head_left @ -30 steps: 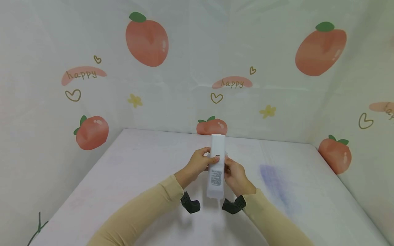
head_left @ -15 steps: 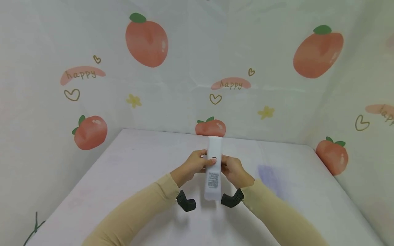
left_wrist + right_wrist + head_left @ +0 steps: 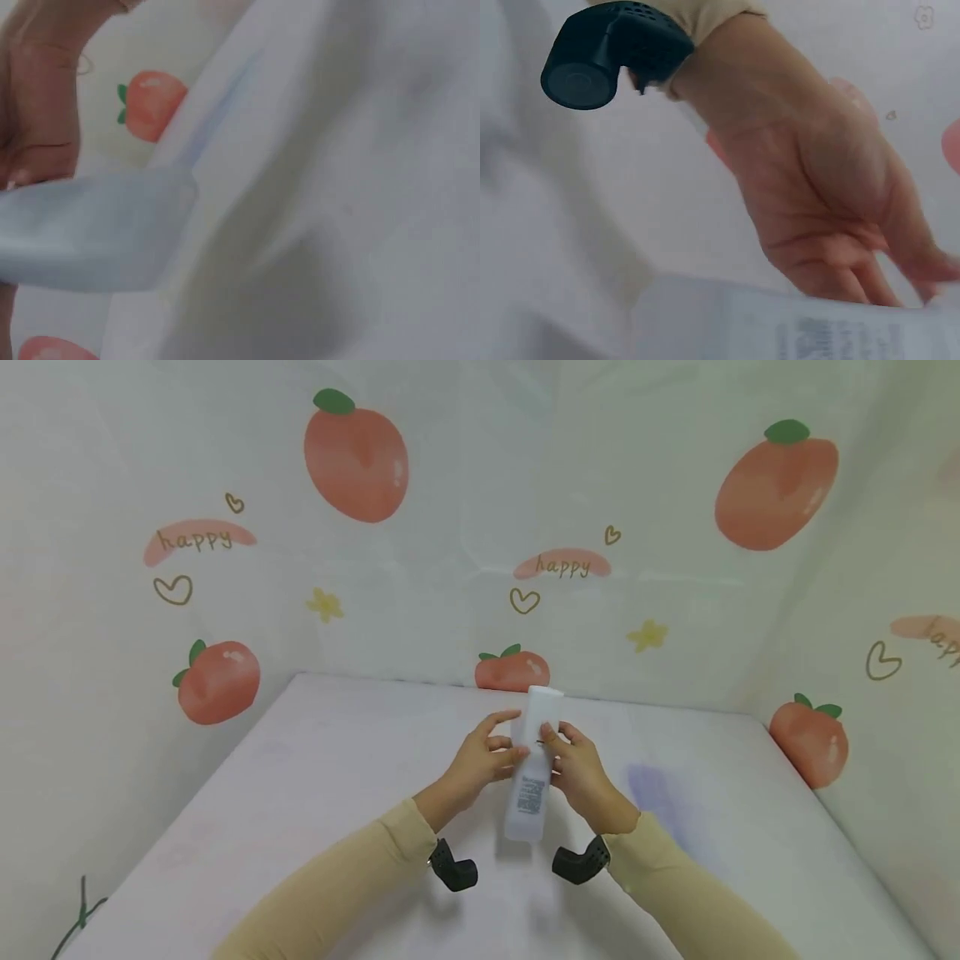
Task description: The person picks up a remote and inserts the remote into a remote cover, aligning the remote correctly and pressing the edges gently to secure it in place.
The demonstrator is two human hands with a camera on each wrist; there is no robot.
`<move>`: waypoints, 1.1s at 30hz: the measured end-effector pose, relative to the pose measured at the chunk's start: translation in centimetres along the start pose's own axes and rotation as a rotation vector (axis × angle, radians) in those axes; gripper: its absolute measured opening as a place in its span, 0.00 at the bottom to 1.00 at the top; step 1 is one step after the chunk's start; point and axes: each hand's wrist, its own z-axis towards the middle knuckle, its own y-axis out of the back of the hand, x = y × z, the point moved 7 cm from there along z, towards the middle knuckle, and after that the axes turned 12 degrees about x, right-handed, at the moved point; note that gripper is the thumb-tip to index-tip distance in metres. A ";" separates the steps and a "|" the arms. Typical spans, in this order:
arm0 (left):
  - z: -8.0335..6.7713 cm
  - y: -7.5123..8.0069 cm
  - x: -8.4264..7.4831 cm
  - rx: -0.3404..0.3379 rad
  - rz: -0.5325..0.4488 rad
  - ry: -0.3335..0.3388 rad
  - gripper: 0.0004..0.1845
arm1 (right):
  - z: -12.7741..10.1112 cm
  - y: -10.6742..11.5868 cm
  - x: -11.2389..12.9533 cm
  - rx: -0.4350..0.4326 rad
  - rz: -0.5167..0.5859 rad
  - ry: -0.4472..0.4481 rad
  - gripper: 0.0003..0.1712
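A long white bottle-shaped container (image 3: 531, 768) is held up over the table, leaning slightly right at its top. Small dark print covers its lower front, and a small dark mark sits higher up. My right hand (image 3: 588, 777) grips its right side, thumb on the front and fingers partly hidden behind. On the opposite side, my left hand (image 3: 472, 768) is spread loosely, its thumb tip at the edge and index finger raised. The left wrist view shows the container's blurred end (image 3: 97, 232) beside a hand (image 3: 45, 105). In the right wrist view, the printed face (image 3: 832, 330) lies below a hand (image 3: 817, 180).
A pale cloth-covered table (image 3: 337, 735) with a purple smudge (image 3: 660, 793) lies beneath. Around it hangs a white backdrop (image 3: 450, 527) printed with red fruit. Black wrist cameras (image 3: 453, 867) are strapped near both sleeves. A dark green line (image 3: 81, 914) shows at lower left.
My right thumb has come round onto the container's front. My left hand has loosened, its thumb sliding back to the edge. The container has tilted right at the top.
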 end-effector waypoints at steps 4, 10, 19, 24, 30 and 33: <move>-0.4 0.3 0.9 -0.042 -0.121 0.032 0.20 | -0.2 0.7 0.0 -0.010 0.076 0.000 0.30; -0.5 -0.2 1.7 -0.103 -0.103 0.106 0.16 | -0.2 0.5 -0.5 -0.009 0.034 -0.032 0.28; -0.5 -0.3 2.7 -0.247 -0.135 0.154 0.10 | -1.1 0.0 -1.4 -0.010 -0.177 -0.046 0.27; -0.6 -0.2 2.8 -0.308 -0.093 0.153 0.09 | -1.4 -0.6 -1.6 0.023 -0.244 -0.038 0.25; 0.0 0.5 1.7 -0.341 -0.108 0.171 0.07 | -1.5 -1.4 -1.7 0.048 -0.285 -0.050 0.25; 0.2 0.7 1.7 -0.344 -0.130 0.207 0.07 | -1.8 -1.7 -1.6 0.055 -0.332 -0.049 0.25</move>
